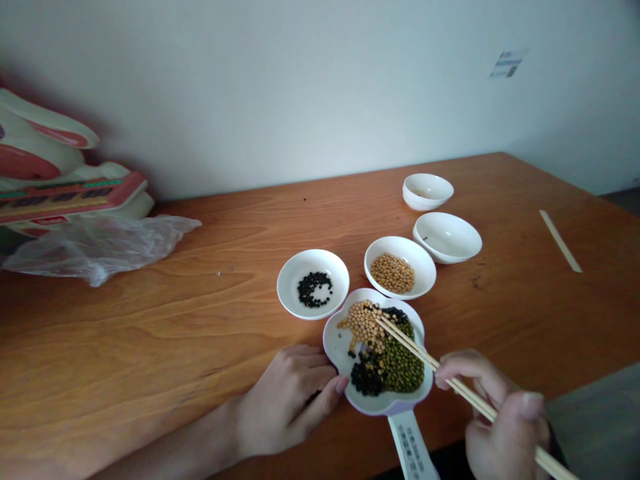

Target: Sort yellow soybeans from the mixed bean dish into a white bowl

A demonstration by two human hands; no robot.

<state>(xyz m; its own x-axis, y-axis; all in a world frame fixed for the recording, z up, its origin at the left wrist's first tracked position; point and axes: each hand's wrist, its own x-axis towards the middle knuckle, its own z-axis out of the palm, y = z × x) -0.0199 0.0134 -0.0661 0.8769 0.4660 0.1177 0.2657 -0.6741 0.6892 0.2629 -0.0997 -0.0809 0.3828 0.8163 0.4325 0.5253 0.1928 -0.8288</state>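
My right hand [495,413] grips a pair of wooden chopsticks [465,390]. Their tips touch the pile of yellow soybeans [361,321] in a white flower-shaped dish with a lilac edge [341,343]. Green mung beans [403,363] and black beans [367,375] share that dish, some of them mixed. Its flat handle [411,443] bears printed characters and points toward me. On the table, my left hand [295,393] lies against the dish's left rim, thumb touching it, fingers loosely stretched and partly hidden. I cannot see any bean between the chopstick tips.
Behind the dish stand a bowl [286,283] of black beans and a bowl [425,283] of soybeans. Two more white bowls [463,250] [413,200] sit farther back. A paper chopstick sleeve [560,240] lies right. A plastic bag [105,243] and toy keyboard [70,193] are left.
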